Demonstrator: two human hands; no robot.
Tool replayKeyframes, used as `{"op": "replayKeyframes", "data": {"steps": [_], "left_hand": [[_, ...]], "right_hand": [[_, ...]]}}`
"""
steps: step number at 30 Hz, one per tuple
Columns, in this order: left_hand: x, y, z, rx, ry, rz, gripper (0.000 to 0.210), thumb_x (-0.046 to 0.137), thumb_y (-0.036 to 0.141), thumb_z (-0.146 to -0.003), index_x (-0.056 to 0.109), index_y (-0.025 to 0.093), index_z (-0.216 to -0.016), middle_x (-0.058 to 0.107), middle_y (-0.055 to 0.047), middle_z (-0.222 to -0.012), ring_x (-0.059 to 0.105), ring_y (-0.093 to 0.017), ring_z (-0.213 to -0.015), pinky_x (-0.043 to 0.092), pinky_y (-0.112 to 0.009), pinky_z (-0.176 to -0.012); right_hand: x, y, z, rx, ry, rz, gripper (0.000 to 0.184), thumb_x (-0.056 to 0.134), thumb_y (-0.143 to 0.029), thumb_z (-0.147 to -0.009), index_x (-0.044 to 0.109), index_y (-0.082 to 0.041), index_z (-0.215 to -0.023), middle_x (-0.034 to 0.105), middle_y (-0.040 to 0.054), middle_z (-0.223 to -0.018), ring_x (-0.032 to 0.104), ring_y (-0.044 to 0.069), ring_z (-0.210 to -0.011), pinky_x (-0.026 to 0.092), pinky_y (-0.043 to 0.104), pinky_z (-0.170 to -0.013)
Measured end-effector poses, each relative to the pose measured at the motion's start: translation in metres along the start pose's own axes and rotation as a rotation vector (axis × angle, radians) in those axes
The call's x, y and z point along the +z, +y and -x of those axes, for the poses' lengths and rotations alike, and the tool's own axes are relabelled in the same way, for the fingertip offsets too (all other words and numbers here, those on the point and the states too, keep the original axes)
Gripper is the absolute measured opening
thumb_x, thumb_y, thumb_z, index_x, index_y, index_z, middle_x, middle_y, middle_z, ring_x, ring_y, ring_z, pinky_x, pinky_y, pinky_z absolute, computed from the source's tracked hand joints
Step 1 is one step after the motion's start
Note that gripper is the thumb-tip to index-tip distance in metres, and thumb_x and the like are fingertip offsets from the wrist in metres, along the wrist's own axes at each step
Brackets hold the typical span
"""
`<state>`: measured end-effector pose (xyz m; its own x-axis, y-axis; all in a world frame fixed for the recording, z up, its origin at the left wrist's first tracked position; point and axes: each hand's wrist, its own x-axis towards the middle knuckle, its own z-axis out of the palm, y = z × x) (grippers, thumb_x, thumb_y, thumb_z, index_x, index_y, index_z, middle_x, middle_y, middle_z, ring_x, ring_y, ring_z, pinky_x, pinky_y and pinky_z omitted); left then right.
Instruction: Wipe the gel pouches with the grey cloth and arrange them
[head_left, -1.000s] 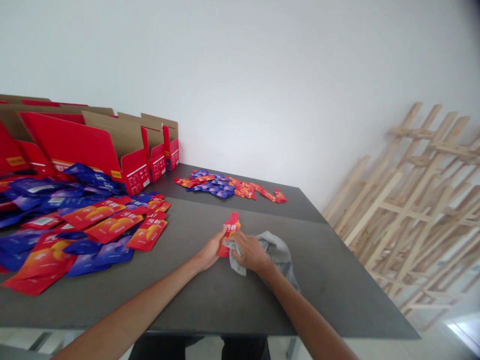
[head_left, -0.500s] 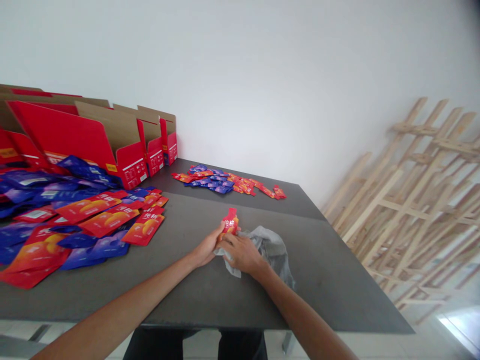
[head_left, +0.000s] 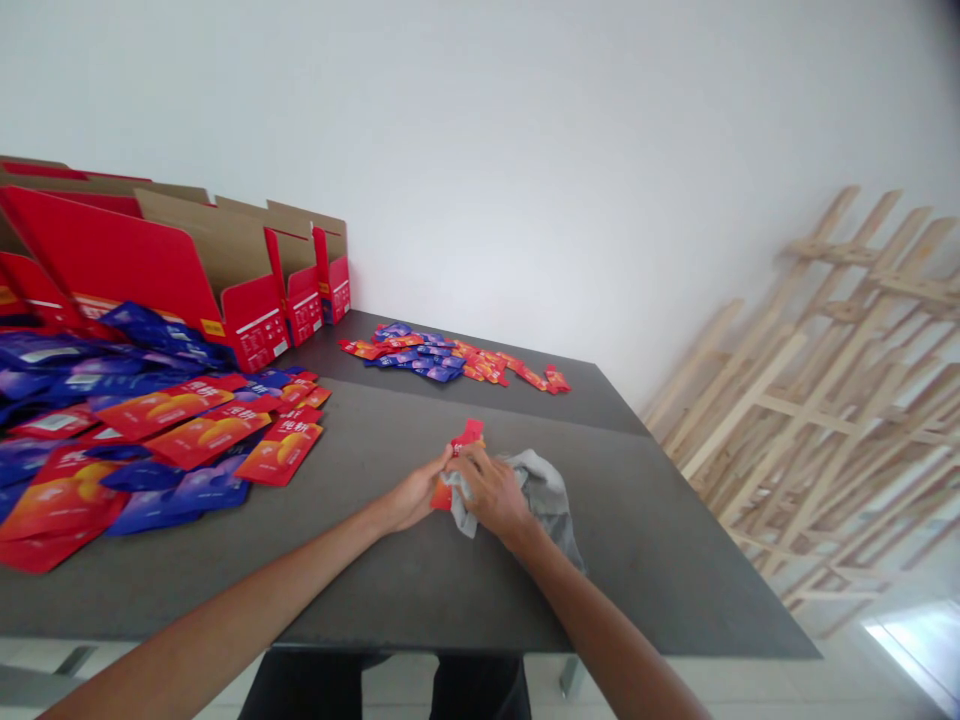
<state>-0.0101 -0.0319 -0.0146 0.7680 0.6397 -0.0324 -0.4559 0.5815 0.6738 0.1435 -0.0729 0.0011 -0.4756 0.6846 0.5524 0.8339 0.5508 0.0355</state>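
The left grip [head_left: 414,494] holds a red sachet [head_left: 471,432] over the counter [head_left: 375,590], the right grip [head_left: 495,490] clasps a grey cloth [head_left: 550,487] against that sachet, and a small heap of sachets [head_left: 429,357] lies beyond both grips, with a larger pile [head_left: 199,440] to the left of the left grip.

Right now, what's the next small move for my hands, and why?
Perhaps slide the grey cloth toward the top of the red packet: the left hand holds it, the right hand has the cloth against it, and its top end shows uncovered.
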Motion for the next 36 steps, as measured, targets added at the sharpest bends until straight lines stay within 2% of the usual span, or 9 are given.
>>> {"op": "replayKeyframes", "data": {"steps": [3,6,10,15,19,23,26,31,36], "left_hand": [[-0.003,0.004,0.0,-0.083,0.025,0.062,0.043,0.057,0.05,-0.095,0.066,0.011,-0.08,0.063,-0.004,-0.064,0.059,-0.013,-0.052,0.045,-0.022,-0.051],[-0.002,0.007,0.002,-0.107,0.041,0.068,0.04,0.058,0.048,-0.094,0.068,0.011,-0.082,0.064,-0.004,-0.065,0.059,-0.013,-0.052,0.045,-0.022,-0.05],[0.003,0.004,0.002,0.005,0.019,0.05,0.031,0.056,0.039,-0.097,0.071,0.012,-0.095,0.072,-0.008,-0.083,0.069,-0.019,-0.078,0.052,-0.028,-0.075],[0.004,-0.007,-0.001,-0.025,-0.1,0.001,0.034,0.053,0.041,-0.098,0.071,0.014,-0.108,0.074,-0.011,-0.1,0.068,-0.022,-0.099,0.048,-0.032,-0.093],[-0.002,-0.011,-0.002,0.012,-0.042,0.021,0.026,0.059,0.036,-0.096,0.071,0.013,-0.099,0.073,-0.009,-0.095,0.067,-0.02,-0.091,0.049,-0.029,-0.088],[-0.007,-0.005,-0.002,0.022,0.063,0.125,0.03,0.06,0.04,-0.095,0.068,0.012,-0.089,0.068,-0.005,-0.079,0.065,-0.016,-0.073,0.051,-0.025,-0.073],[-0.005,0.0,-0.001,0.005,0.087,0.158,0.034,0.058,0.043,-0.096,0.067,0.012,-0.086,0.065,-0.004,-0.072,0.063,-0.014,-0.067,0.051,-0.024,-0.069],[0.007,0.001,0.0,0.068,0.076,0.074,0.023,0.055,0.027,-0.096,0.07,0.014,-0.084,0.07,-0.006,-0.079,0.067,-0.017,-0.079,0.052,-0.024,-0.078],[0.008,-0.005,0.002,-0.061,0.002,-0.036,0.029,0.055,0.035,-0.097,0.072,0.012,-0.097,0.073,-0.01,-0.089,0.067,-0.018,-0.077,0.052,-0.028,-0.077]], "right_hand": [[0.007,-0.01,-0.001,-0.225,-0.098,0.028,0.018,0.052,-0.014,-0.098,0.065,-0.023,-0.108,0.064,0.0051,-0.105,0.062,0.018,-0.088,0.047,0.027,-0.072],[0.007,-0.012,-0.003,-0.279,-0.098,0.05,0.018,0.051,-0.015,-0.099,0.065,-0.023,-0.107,0.064,0.0054,-0.107,0.062,0.018,-0.089,0.047,0.028,-0.072],[-0.003,-0.002,-0.008,-0.061,0.04,0.063,0.022,0.052,-0.01,-0.096,0.065,-0.022,-0.109,0.064,0.008,-0.112,0.063,0.019,-0.092,0.048,0.028,-0.076],[-0.015,0.008,-0.011,0.215,0.183,0.025,0.026,0.049,-0.006,-0.094,0.064,-0.022,-0.108,0.063,0.0078,-0.112,0.064,0.019,-0.092,0.049,0.027,-0.075],[-0.012,-0.003,-0.01,0.215,0.143,0.0,0.026,0.047,-0.006,-0.094,0.062,-0.02,-0.11,0.063,0.008,-0.112,0.064,0.019,-0.095,0.051,0.027,-0.077],[0.0,-0.022,-0.008,0.031,-0.017,0.004,0.03,0.045,-0.005,-0.095,0.062,-0.021,-0.114,0.064,0.0074,-0.11,0.064,0.019,-0.094,0.051,0.028,-0.078],[0.005,-0.028,-0.01,-0.032,-0.041,0.015,0.03,0.046,-0.005,-0.095,0.061,-0.021,-0.115,0.063,0.0085,-0.112,0.063,0.021,-0.098,0.051,0.03,-0.079],[-0.006,-0.013,-0.015,0.168,0.068,0.017,0.03,0.044,-0.004,-0.092,0.062,-0.02,-0.11,0.062,0.0082,-0.111,0.064,0.021,-0.091,0.05,0.03,-0.076],[-0.025,0.004,-0.018,0.392,0.171,-0.007,0.031,0.043,-0.003,-0.089,0.062,-0.021,-0.106,0.059,0.0103,-0.109,0.063,0.024,-0.093,0.05,0.033,-0.074]]}}
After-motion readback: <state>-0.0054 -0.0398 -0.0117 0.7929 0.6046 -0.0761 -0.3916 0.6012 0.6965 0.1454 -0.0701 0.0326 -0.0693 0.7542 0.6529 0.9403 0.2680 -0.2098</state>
